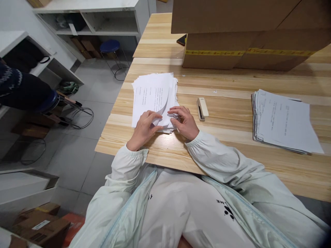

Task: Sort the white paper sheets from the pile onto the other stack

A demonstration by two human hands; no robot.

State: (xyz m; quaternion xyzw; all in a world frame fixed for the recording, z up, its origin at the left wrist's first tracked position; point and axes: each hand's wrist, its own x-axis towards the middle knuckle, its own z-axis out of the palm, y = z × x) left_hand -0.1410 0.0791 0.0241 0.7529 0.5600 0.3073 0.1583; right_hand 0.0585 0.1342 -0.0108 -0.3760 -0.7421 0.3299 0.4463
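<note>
A stack of printed white paper (146,93) lies near the table's left edge, its sheets unevenly aligned. My left hand (146,127) is closed on the lower edge of the top sheet, which curls up along its right side. My right hand (184,121) rests at the stack's lower right corner, fingers bent and apart from the thumb, touching the paper beneath the curl. Just right of that hand lies a cream stapler (203,108). Farther right is a second pile of printed sheets (287,120).
Large cardboard boxes (214,60) with yellow tape stand at the back of the wooden table (227,84). A dark flat object (181,40) lies beside them. On the left are a blue stool (110,45), white shelves (111,22) and part of a seated person (23,86).
</note>
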